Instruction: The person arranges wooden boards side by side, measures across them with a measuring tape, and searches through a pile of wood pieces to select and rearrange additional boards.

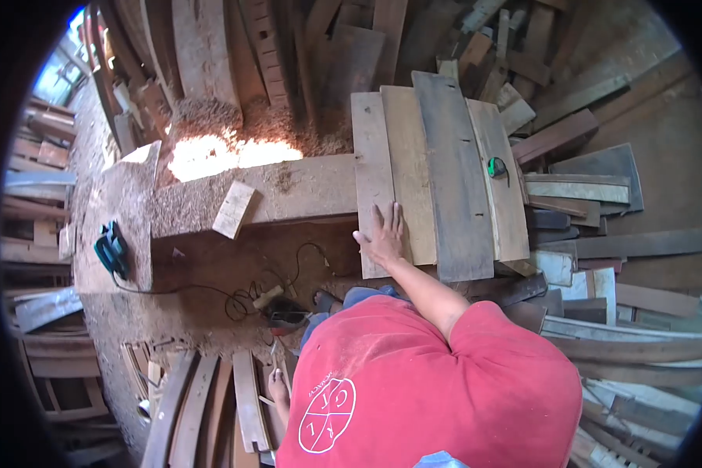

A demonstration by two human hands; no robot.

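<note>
My right hand [384,239] lies palm down, fingers spread, on the leftmost plank [373,148] of a row of boards. Beside that plank are a pale yellowish board [410,171], a weathered grey board [454,179] and another light board [498,210]. A small green and black tape measure [497,166] rests on the rightmost board. Low on the left, my left hand [278,384] hangs beside my body, closed around something thin. I cannot make out what it is.
A wooden block [234,209] lies on the dusty bench beam [312,186]. At its left stands a teal power tool [111,249], its cord trailing to the floor. Shavings [210,117] lie behind the beam. Stacked timber [187,413] and offcuts [585,187] surround me.
</note>
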